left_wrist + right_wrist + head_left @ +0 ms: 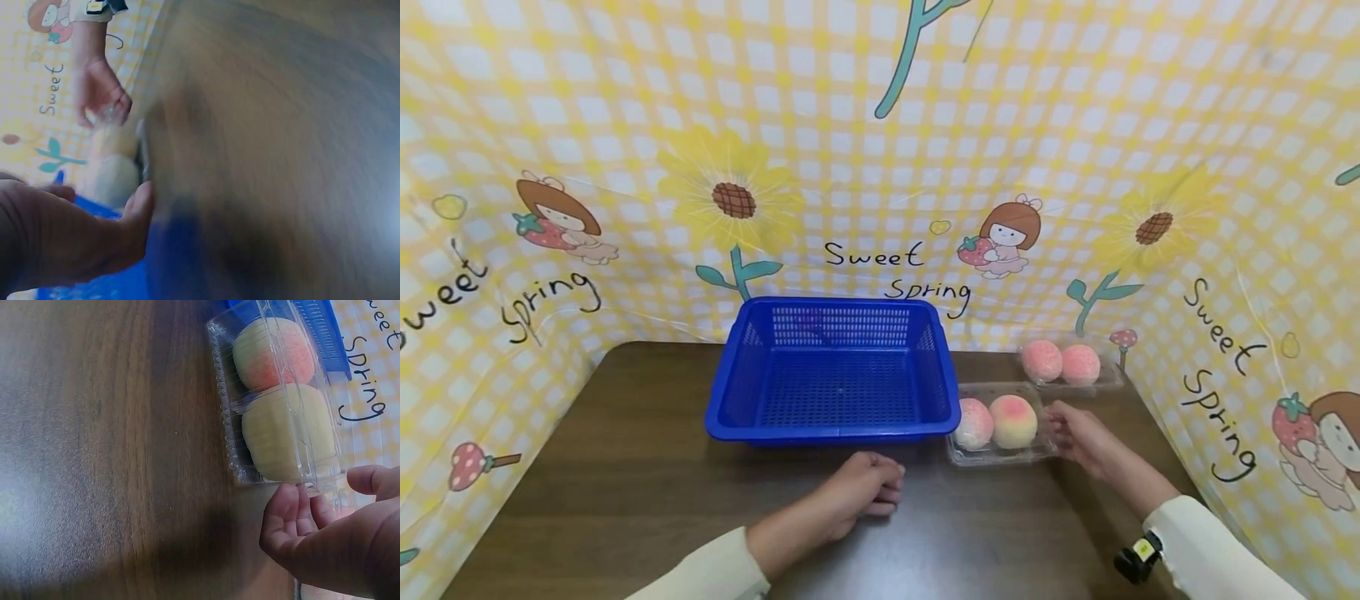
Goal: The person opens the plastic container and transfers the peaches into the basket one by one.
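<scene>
Head view: brown wood-grain tabletop (625, 467), rounded at the far left corner, closed in at the back and both sides by yellow-and-white checked cloth (850, 167) printed with sunflowers (733, 200), cartoon figures (1003, 242) and "Sweet Spring" lettering (874, 256). Toward the back of the surface, close to the cloth, blue perforated basket (831, 432); just right of it, near clear container (992, 457) with two peach-like balls (1015, 421) inside; behind, by the right-hand cloth corner, far clear container (1108, 375) with two pink balls (1042, 362). Right hand (1078, 433) pinching the near clear container's right end between thumb and curled fingers. Left hand (867, 490) in front of the basket, fingers relaxed, apart from the right. Right wrist view: pale sheen on the grain, soft shadow near the fingers. Left wrist view: tabletop blurred.
</scene>
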`<state>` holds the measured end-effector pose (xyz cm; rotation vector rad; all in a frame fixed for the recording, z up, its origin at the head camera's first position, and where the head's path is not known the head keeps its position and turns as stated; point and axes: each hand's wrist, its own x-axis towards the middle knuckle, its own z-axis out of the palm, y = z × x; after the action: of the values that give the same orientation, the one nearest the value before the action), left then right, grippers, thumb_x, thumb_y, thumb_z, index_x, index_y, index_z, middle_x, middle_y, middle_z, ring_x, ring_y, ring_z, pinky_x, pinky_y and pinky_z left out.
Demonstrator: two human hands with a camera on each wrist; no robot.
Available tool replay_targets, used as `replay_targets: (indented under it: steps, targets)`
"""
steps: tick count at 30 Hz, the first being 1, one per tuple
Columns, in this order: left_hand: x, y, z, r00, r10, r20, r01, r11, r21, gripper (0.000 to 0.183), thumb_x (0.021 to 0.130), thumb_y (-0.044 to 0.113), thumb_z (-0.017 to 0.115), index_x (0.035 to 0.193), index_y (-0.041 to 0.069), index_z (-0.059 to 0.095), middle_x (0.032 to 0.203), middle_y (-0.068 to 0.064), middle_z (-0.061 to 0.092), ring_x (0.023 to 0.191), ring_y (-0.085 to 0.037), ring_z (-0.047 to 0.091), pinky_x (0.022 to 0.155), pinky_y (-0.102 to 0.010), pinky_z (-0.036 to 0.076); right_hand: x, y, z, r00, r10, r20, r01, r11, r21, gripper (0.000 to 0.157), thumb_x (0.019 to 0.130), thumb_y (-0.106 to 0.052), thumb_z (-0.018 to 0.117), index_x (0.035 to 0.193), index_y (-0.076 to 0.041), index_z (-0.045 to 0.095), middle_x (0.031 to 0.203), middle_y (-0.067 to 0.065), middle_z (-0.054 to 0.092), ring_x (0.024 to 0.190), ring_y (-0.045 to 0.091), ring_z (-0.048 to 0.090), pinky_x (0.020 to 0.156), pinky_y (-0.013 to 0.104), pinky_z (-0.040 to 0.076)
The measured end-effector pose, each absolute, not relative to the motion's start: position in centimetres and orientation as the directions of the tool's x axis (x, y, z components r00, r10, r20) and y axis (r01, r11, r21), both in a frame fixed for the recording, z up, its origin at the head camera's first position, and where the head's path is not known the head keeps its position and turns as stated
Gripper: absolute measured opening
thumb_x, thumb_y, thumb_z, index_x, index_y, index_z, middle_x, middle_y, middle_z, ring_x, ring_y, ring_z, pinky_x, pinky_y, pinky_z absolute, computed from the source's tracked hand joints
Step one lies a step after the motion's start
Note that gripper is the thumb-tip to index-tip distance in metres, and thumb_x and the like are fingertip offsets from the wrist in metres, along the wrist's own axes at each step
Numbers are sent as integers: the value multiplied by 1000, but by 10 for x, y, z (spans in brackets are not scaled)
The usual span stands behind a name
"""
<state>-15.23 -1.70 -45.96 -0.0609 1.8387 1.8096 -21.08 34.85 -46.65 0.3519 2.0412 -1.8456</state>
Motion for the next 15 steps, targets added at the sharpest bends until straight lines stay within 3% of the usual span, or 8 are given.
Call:
replay_targets:
  steps: [6, 10, 15]
  targets:
    - [-165, 16, -472, -866, 260, -428, -479, -181, 859, 43, 98, 16, 51, 127, -14, 42, 119, -35, 52, 108, -42, 59, 95, -48, 52, -212, 348, -468, -898, -9, -441, 439, 87, -895, 24, 99, -22, 39, 85, -14, 57, 74, -8, 57, 69, 7, 53, 65, 24, 44]
    - [-170, 30, -472, -877, 243, -415, -474, -290, 832, 38, 97, 9, 51, 126, -15, 44, 112, -29, 57, 102, -34, 62, 97, -48, 50, -211, 352, -467, -896, -19, -443, 442, 53, -896, 26, 101, -21, 36, 98, -7, 57, 81, -5, 62, 74, 9, 57, 67, 24, 47]
    - [-174, 40, -472, -882, 211, -422, -472, -369, 801, 31, 94, 1, 53, 120, -15, 49, 95, -13, 59, 86, -20, 63, 94, -46, 53, -210, 358, -469, -898, -58, -436, 434, 34, -900, 25, 101, -16, 36, 102, -5, 58, 80, -5, 61, 75, 9, 56, 69, 24, 48]
